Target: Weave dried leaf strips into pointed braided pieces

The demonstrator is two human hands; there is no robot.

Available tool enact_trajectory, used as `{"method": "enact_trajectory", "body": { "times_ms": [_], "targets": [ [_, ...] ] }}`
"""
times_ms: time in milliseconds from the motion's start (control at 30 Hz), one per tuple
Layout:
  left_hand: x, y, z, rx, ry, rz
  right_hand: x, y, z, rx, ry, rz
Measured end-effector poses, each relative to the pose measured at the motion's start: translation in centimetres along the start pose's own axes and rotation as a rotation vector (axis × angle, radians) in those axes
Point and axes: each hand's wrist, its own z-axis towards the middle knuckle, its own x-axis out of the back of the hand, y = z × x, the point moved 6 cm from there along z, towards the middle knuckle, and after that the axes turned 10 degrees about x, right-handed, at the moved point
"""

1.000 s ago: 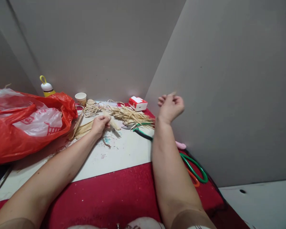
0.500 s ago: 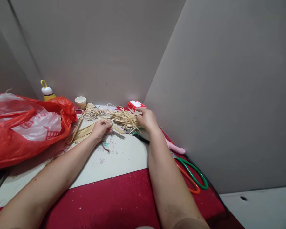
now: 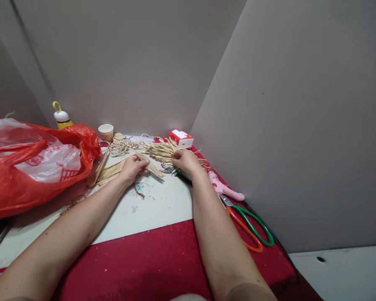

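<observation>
My left hand [image 3: 134, 168] pinches a pale dried husk strip [image 3: 156, 170], whose end sticks out to the right past the fingers. More flat husk strips [image 3: 111, 172] lie just left of that hand. My right hand [image 3: 185, 162] is closed on a bundle of straw-like strands [image 3: 159, 151] lying across the back of the table; its fingertips are partly hidden among them. Below the bundle a dark tool with a green edge [image 3: 182, 177] shows in part, mostly covered by my right hand and wrist.
A red plastic bag [image 3: 6, 196] fills the left side, with a yellow bottle [image 3: 62, 118] behind it. Near the back wall are a paper cup [image 3: 106, 132], coiled cord [image 3: 120, 145] and a red-white box [image 3: 182, 140]. Scissors [image 3: 250, 221] and a pink-handled tool [image 3: 227, 189] lie right.
My right hand has moved down and slightly left from beside the red-white box onto the strands, uncovering the box and the pink-handled tool. My left hand stays nearly still with the husk strip.
</observation>
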Motion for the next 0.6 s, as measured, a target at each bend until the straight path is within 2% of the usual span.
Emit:
{"method": "enact_trajectory", "body": {
  "times_ms": [67, 133, 167, 233, 300, 367, 433, 600],
  "targets": [
    [-0.1, -0.2, 0.1, 0.004, -0.03, 0.02, 1.0, -0.6, 0.1, 0.025, 0.038, 0.093],
    [-0.3, -0.3, 0.2, 0.005, -0.062, 0.034, 1.8, -2.2, 0.2, 0.109, 0.075, 0.24],
    [-0.3, -0.3, 0.2, 0.007, -0.076, 0.036, 1.9, -3.3, 0.2, 0.164, 0.064, 0.339],
    [-0.4, -0.3, 0.2, 0.018, -0.101, 0.032, 1.5, -5.4, 0.0, 0.24, -0.038, 0.53],
    [-0.6, -0.3, 0.1, 0.028, -0.125, 0.025, 0.4, -6.8, -0.4, 0.234, -0.182, 0.636],
    [-0.7, -0.2, 0.0, 0.033, -0.139, 0.017, -0.5, -7.4, -0.8, 0.186, -0.269, 0.679],
    [-0.8, 0.0, -0.2, 0.031, -0.145, 0.011, -1.0, -7.6, -0.9, 0.156, -0.288, 0.721],
    [-1.0, 0.0, -0.3, 0.035, -0.149, 0.013, -1.3, -7.1, -0.6, 0.123, -0.228, 0.81]
  ]
}}
